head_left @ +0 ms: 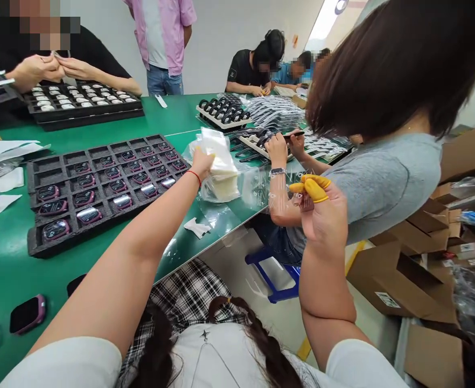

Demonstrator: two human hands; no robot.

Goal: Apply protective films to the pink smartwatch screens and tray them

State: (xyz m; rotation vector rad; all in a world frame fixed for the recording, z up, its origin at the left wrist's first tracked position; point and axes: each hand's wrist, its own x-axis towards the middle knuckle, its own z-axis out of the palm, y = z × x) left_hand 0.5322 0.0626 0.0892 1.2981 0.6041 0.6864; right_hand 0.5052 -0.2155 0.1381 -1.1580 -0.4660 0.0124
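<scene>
My left hand, with yellow finger cots and a red string at the wrist, grips the left edge of a stack of white and cream film sheets lying in a clear plastic bag. Raised off to the right, my right hand wears yellow finger cots too. Thumb and fingers pinch a clear film with white print, which stretches leftward toward the stack. Left of my left arm, a black foam tray holds several purple-rimmed smartwatches in its compartments. A dark-screened watch lies on the green table.
A co-worker in a grey shirt sits close on my right, handling black straps. Racks of black bands and bagged straps lie farther back. Cardboard boxes and a blue stool are at the right. Another tray stands at the far left.
</scene>
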